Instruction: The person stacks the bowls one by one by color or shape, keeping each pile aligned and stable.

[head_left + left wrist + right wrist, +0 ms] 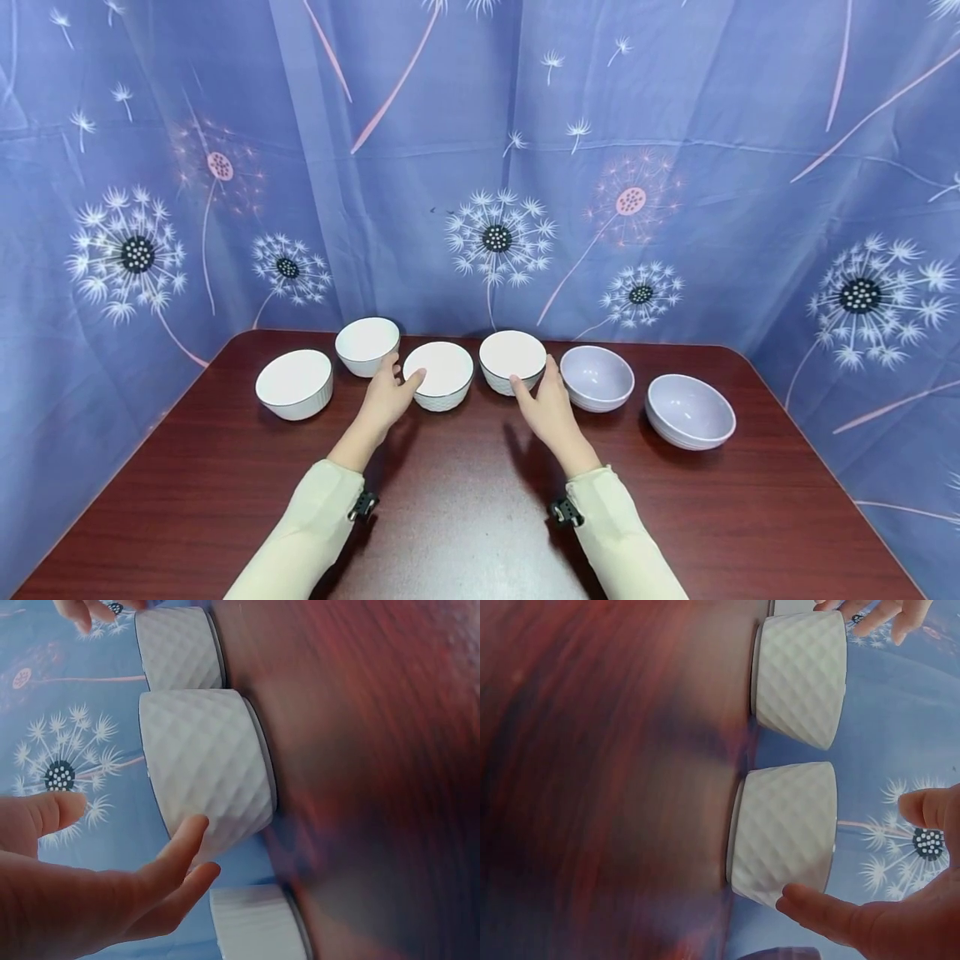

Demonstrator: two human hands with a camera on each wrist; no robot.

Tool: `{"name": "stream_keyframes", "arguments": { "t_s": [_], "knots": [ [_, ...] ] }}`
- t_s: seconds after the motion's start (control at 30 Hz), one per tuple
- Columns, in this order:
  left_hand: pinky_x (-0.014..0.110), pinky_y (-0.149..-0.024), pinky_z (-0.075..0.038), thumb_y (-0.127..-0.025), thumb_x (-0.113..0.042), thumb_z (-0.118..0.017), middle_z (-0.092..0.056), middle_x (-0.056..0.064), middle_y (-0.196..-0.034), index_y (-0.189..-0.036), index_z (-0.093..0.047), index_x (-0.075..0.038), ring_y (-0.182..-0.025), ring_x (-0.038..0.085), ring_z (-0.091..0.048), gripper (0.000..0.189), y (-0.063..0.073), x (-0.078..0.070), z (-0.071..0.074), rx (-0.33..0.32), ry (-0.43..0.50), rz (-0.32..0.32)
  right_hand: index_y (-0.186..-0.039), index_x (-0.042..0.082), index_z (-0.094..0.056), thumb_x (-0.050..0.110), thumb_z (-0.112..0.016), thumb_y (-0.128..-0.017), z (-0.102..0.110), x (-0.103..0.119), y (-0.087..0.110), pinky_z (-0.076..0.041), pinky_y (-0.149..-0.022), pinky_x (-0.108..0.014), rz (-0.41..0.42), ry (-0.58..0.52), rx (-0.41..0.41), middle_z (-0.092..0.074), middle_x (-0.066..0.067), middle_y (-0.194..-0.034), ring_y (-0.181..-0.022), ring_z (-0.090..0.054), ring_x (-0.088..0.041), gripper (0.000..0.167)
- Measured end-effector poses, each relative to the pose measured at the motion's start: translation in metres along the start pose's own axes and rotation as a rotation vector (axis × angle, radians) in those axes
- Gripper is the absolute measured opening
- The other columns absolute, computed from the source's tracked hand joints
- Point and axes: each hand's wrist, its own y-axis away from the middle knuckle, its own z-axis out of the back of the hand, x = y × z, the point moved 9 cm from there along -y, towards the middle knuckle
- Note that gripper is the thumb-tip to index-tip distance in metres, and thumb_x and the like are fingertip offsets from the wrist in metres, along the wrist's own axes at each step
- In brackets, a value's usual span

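Observation:
Two white bowls with dark rims and a diamond-textured outside stand upright in the middle of the row. Beside the left one, a textured bowl (442, 394), is my left hand (386, 398). In the left wrist view its fingers (180, 851) lie loosely extended along the bowl's side, the thumb held apart from them. My right hand (553, 412) is at the right side of the other textured bowl (512, 358). In the right wrist view a straight finger (817, 911) reaches that bowl's wall, with the thumb spread away. Whether either hand presses its bowl, I cannot tell.
A ribbed white bowl (296, 385) and another white bowl (367, 342) stand to the left. Two greyish-lavender bowls, a nearer one (690, 412) and a farther one (597, 379), stand to the right. Behind the dark red wooden table (465, 508) hangs a blue dandelion-print curtain (420, 208).

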Motion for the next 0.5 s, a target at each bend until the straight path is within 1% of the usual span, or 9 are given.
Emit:
{"name": "stream_keyframes", "arguments": {
  "t_s": [0.17, 0.27, 0.33, 0.47, 0.5],
  "knots": [
    [0.045, -0.097, -0.049, -0.099, -0.014, -0.051, -0.022, 0.035, -0.147, -0.149, -0.010, 0.008, -0.128, 0.045, -0.041, 0.069, -0.005, 0.009, -0.004, 0.036, 0.153, 0.068, -0.142, -0.020, -0.016, 0.023, -0.060, -0.092, -0.004, -0.004, -0.005, -0.028, -0.112, -0.055, -0.040, -0.016, -0.007, -0.027, -0.041, -0.143, -0.133, -0.031, -0.050, 0.080],
    [0.044, -0.095, -0.051, -0.099, -0.011, -0.049, -0.020, 0.036, -0.147, -0.149, -0.008, 0.009, -0.124, 0.046, -0.045, 0.067, -0.006, 0.013, -0.005, 0.048, 0.207, 0.102, -0.142, -0.021, -0.013, 0.022, -0.059, -0.092, -0.007, -0.006, -0.009, -0.028, -0.113, -0.054, -0.073, -0.022, -0.007, -0.026, -0.042, -0.143, -0.133, -0.031, -0.050, 0.081],
    [0.044, -0.095, -0.051, -0.099, -0.009, -0.048, -0.018, 0.036, -0.148, -0.149, -0.008, 0.009, -0.125, 0.045, -0.044, 0.066, -0.007, 0.016, -0.005, 0.053, 0.243, 0.123, -0.143, -0.020, -0.011, 0.023, -0.059, -0.092, -0.009, -0.008, -0.011, -0.027, -0.113, -0.054, -0.093, -0.037, -0.002, -0.026, -0.043, -0.142, -0.133, -0.030, -0.050, 0.082],
    [0.044, -0.093, -0.052, -0.100, -0.006, -0.045, -0.015, 0.037, -0.148, -0.149, -0.005, 0.009, -0.129, 0.045, -0.039, 0.065, -0.009, 0.019, -0.009, 0.070, 0.307, 0.145, -0.144, -0.018, -0.009, 0.025, -0.059, -0.091, -0.013, -0.014, -0.015, -0.027, -0.112, -0.056, -0.105, -0.079, -0.008, -0.027, -0.045, -0.140, -0.131, -0.031, -0.053, 0.084],
    [0.044, -0.093, -0.052, -0.100, -0.006, -0.045, -0.015, 0.037, -0.148, -0.149, -0.005, 0.009, -0.131, 0.045, -0.037, 0.065, -0.010, 0.020, -0.010, 0.074, 0.320, 0.151, -0.144, -0.018, -0.009, 0.029, -0.058, -0.091, -0.014, -0.016, -0.017, -0.029, -0.111, -0.056, -0.094, -0.073, -0.024, -0.029, -0.046, -0.138, -0.129, -0.033, -0.054, 0.086]
  ]
}}
